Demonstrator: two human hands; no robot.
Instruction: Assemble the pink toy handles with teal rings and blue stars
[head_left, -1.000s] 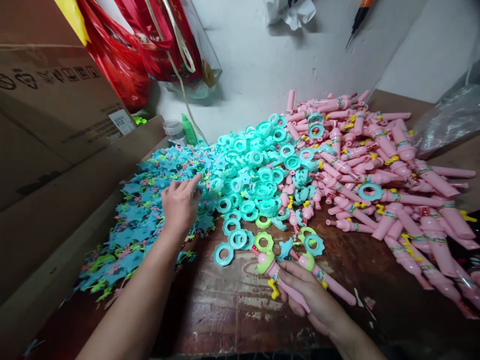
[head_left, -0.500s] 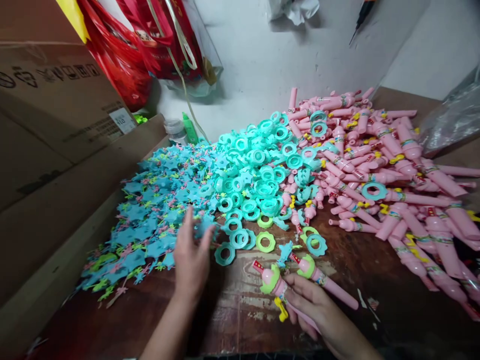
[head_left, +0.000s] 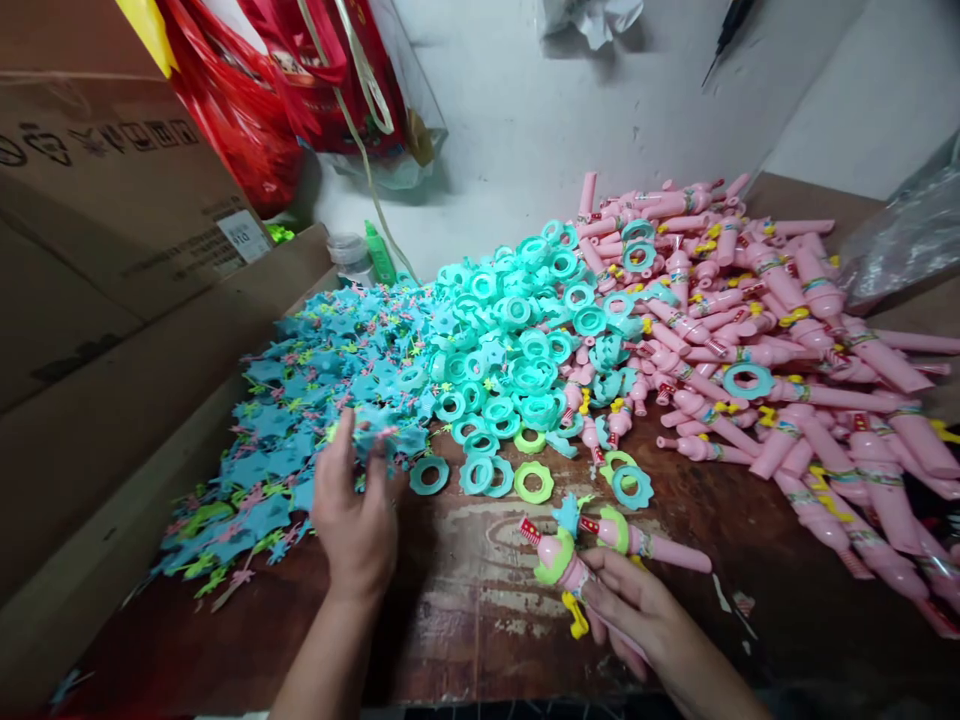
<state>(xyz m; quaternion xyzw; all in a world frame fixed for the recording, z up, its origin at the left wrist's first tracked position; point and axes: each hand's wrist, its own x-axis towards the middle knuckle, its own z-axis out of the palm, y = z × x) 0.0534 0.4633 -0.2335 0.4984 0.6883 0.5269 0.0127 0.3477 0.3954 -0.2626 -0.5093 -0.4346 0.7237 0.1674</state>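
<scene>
My right hand (head_left: 637, 610) is closed around a pink plastic toy stick (head_left: 581, 575). The stick has a striped red tip, a lime-green scalloped collar and a yellow piece hanging by it. Just beyond my fingers, a second pink stick (head_left: 675, 552) with a green collar lies on the table, a small blue piece (head_left: 568, 513) by its tip. My left hand (head_left: 356, 530) is at the edge of the blue star pile (head_left: 262, 430). Between its thumb and fingers is a blue star-shaped piece (head_left: 390, 432) with pink and green bits, smeared by motion.
Turquoise rings (head_left: 517, 310) are heaped in the middle of the brown table (head_left: 465, 640). Many pink sticks (head_left: 750, 330) pile up on the right. Two loose lime rings (head_left: 533, 482) lie in front. A cardboard box (head_left: 112, 220) stands left; red bags (head_left: 300, 80) hang behind.
My left hand has moved left and slightly nearer, with the blue star piece at its fingertips. A turquoise ring near it has shifted up and left. My right hand has moved slightly right with its stick.
</scene>
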